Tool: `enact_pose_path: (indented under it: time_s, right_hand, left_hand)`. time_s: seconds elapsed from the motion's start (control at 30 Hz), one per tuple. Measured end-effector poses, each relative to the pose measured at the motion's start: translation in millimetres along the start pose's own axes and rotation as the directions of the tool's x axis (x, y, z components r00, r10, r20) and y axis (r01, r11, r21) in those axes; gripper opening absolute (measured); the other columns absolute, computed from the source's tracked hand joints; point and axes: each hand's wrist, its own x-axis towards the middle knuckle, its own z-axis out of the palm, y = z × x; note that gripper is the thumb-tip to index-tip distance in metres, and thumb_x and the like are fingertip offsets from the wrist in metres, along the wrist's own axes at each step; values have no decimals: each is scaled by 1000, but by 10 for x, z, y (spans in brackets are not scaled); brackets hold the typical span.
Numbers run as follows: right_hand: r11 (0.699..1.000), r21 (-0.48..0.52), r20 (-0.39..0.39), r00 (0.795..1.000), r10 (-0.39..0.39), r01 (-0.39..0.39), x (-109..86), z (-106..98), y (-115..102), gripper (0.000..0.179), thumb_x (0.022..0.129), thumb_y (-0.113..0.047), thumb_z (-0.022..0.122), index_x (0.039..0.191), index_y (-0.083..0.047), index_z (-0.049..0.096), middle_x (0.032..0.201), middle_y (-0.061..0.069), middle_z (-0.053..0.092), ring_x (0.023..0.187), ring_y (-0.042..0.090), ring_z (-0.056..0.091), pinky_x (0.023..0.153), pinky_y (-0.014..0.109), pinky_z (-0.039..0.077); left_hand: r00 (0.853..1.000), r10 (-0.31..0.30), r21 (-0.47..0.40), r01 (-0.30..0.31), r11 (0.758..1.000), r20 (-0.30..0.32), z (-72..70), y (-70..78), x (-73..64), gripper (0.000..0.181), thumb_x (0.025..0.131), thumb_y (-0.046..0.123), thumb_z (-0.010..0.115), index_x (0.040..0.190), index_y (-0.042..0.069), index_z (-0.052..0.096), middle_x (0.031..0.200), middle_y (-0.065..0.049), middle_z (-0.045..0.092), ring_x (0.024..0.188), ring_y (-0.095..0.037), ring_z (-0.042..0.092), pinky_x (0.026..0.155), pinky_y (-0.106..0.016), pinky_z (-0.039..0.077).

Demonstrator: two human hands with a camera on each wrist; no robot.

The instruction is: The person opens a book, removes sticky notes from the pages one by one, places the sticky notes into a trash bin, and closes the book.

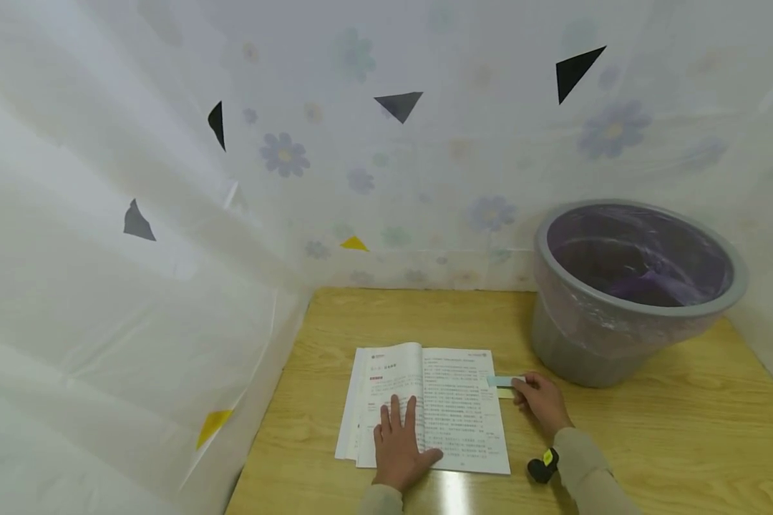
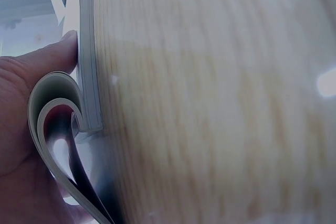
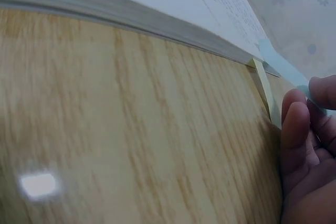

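Observation:
An open book (image 1: 462, 415) lies on the wooden table, its pages covered in print. My left hand (image 1: 400, 447) rests on the left page with fingers spread; in the left wrist view, the pages (image 2: 55, 85) curl beside the palm. At the book's right edge my right hand (image 1: 544, 402) pinches a light blue paper strip (image 1: 501, 381) between thumb and finger. The strip's far end overlaps the right page. Just below it, a pale yellow strip (image 1: 505, 393) sticks out from the book's edge; in the right wrist view, its outer end runs close to the curled fingers.
A grey bin (image 1: 592, 350) lined with a clear bag stands at the back right of the table (image 1: 373, 315). Near my right sleeve lies a small black object (image 1: 541, 470) with a yellow mark. White flower-patterned sheeting (image 1: 425, 193) surrounds the table's back and left side.

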Motion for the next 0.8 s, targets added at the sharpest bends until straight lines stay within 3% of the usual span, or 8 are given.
enact_pose_path:
  time_s: [0.23,0.37,0.5,0.6,0.8]
  right_hand:
    - [991,134,49,999,-15,8,-76,-72,-35,36,101,-33,57,113,0,50,87,-1,62,76,7,60,68,25,54]
    - [995,76,31,997,-64,62,-233,-199,-214,40,100,-38,56,115,-1,53,90,-6,63,81,5,59,75,24,54]
    - [984,44,-48,984,-170,172,-463,-305,-521,39,99,-33,60,117,2,58,84,-17,64,78,1,61,74,23,55]
    - [955,64,-113,953,-282,290,-646,-374,-780,30,98,-23,62,111,4,60,77,-21,63,73,0,60,68,20,53]
    - [858,61,-228,844,-486,510,-1006,-550,-1208,13,94,-7,65,102,3,65,75,-14,64,67,4,58,61,17,49]
  left_hand:
    - [1000,4,7,-4,1000,-5,20,-30,18,106,70,56,81,156,18,31,165,-20,19,151,-47,19,116,-64,24]
    - [1000,10,-1,-10,1000,-12,42,-39,27,107,69,55,81,155,18,32,165,-21,19,151,-47,20,115,-64,25]
    - [1000,-2,24,2,1000,-7,57,-43,23,107,69,57,80,156,19,31,166,-19,18,151,-46,20,116,-63,24]
    - [1000,-4,17,4,1000,-10,40,-29,22,107,69,56,81,156,19,31,165,-19,18,151,-46,19,117,-64,23]
    - [1000,-11,-3,11,1000,0,14,0,33,106,70,54,82,156,19,31,166,-19,17,151,-47,18,117,-64,22]
